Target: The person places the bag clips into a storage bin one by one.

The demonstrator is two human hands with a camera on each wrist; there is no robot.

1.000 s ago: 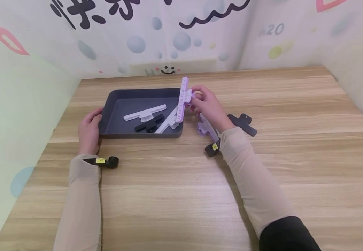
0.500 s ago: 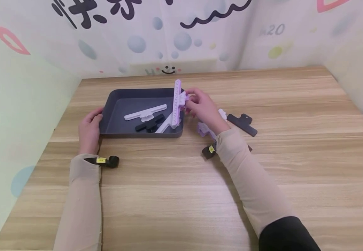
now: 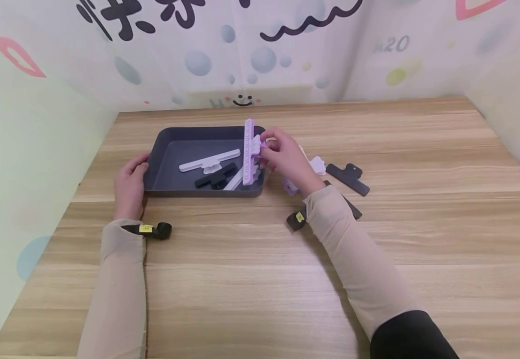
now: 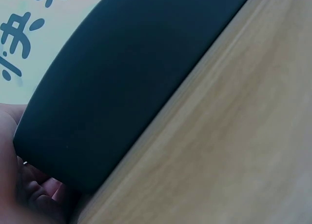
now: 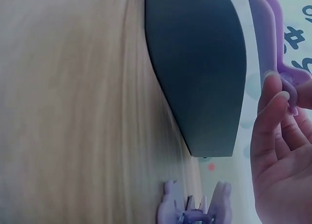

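Observation:
My left hand [image 3: 129,187] grips the left end of a dark grey tray [image 3: 201,194], thumb near the rim and fingers curled at its side. In the right wrist view, a purple sealing clip [image 5: 265,31] is pinched at its handle between the thumb and fingers of my right hand [image 5: 282,155]. Seen from the head, that clip stands nearly upright over the tray's right end. Inside the tray lie a white clip [image 3: 210,161], a black clip [image 3: 217,176] and a second white clip [image 3: 234,181], partly hidden by the purple one.
Right of the tray, partly under my right arm, lie another purple clip [image 3: 290,187], a white clip [image 3: 317,165] and a black clip [image 3: 354,209]. One more black clip [image 3: 349,178] lies farther right. A printed white wall hanging [image 3: 359,60] borders the wooden table's back edge.
My right hand has carried the purple clip left and slightly toward me, from the tray's right edge to over its inside. My left hand keeps its grip on the tray.

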